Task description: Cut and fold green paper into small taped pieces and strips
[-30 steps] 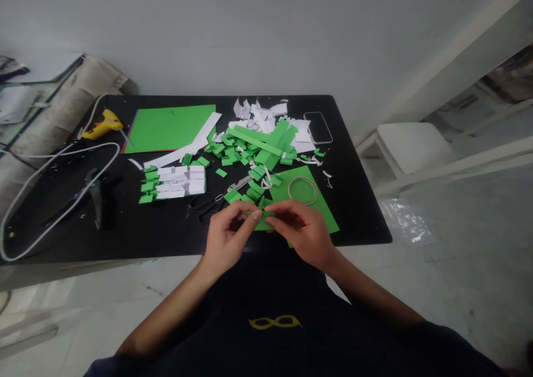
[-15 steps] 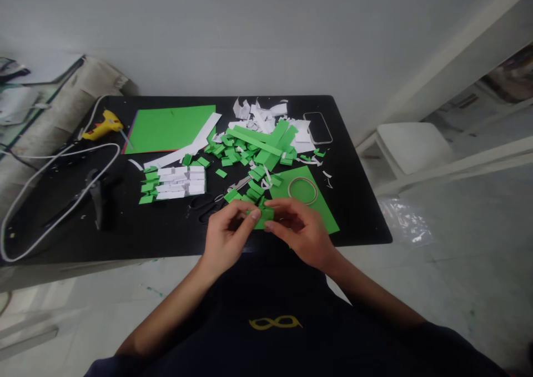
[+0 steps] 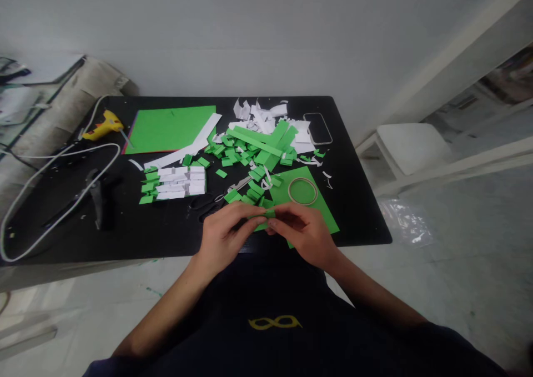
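Between both hands, close to the table's front edge, is a small piece of green paper [image 3: 270,214], mostly covered by fingers. My left hand [image 3: 229,230] pinches its left side with thumb and fingers. From the right, my right hand [image 3: 306,232] grips the other side, fingertips nearly meeting those of the left. Just beyond the hands lie folded green paper pieces [image 3: 255,189] and black-handled scissors [image 3: 208,204], partly hidden. Under the right hand is a green sheet [image 3: 322,207] with a roll of tape [image 3: 302,191] on it.
A block of folded white and green pieces [image 3: 179,182] lies left of the scissors. Behind are heaped green strips [image 3: 266,144], white scraps [image 3: 260,116] and a phone [image 3: 318,128]. Farther left are a green sheet stack [image 3: 170,127], yellow glue gun [image 3: 106,125] and looping white cable [image 3: 25,249].
The green paper between my fingers has turned, and less of its face shows. My left fingers have shifted right and my hands have drawn closer together.
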The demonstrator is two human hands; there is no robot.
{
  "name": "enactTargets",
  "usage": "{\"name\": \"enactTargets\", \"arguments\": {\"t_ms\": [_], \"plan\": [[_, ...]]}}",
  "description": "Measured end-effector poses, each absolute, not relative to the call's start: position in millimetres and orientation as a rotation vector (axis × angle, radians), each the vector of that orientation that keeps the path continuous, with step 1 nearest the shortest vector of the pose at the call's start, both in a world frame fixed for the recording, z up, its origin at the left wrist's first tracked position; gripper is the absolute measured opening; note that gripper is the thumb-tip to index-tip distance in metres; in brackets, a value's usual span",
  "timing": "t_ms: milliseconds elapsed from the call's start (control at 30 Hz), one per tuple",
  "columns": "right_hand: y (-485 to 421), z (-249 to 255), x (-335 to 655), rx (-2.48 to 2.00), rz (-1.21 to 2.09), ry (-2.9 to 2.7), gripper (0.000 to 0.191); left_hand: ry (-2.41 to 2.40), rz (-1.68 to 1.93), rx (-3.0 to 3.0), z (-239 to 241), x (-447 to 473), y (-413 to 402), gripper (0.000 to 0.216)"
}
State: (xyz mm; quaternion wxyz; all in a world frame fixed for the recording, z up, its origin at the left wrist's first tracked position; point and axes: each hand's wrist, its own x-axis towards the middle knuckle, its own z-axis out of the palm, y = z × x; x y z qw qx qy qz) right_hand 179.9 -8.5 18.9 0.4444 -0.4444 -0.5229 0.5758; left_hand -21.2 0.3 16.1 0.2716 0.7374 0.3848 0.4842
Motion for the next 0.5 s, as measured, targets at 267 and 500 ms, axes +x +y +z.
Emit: {"name": "enactTargets", "arguments": {"t_ms": [267, 500], "plan": [[-7.4, 21.0, 180.8, -1.102, 1.43, -1.332, 0.017, 1.068, 1.315, 1.96, 15.7, -21.8, -0.8, 0.01], [-5.7, 23.0, 183.7, -1.13, 1.385, -1.437, 0.017, 1.073, 1.34, 1.91, 16.5, -21.1, -0.1, 0.01]]}}
